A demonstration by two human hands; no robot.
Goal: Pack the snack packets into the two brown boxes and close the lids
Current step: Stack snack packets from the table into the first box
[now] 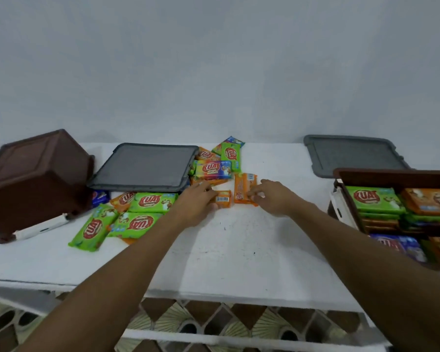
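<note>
Glossy, flat foil packets lie on the matte white surface [239, 237]. Near centre the left hand [196, 203] has its fingers curled around a small orange packet [224, 198]. Just beside it, the right hand [273, 196] pinches the lower end of a taller orange packet [244, 189]. At nine o'clock a hard plastic brown box [36, 179] lies tipped over. At three o'clock the other brown box [391, 175] holds stacked packets. A flat grey lid [142, 166] with rounded corners rests at ten o'clock, a second grey lid [353, 153] at two. Loose green packets [137, 212] crowd eight o'clock. Open surface runs between the forearms to the near edge.
</note>
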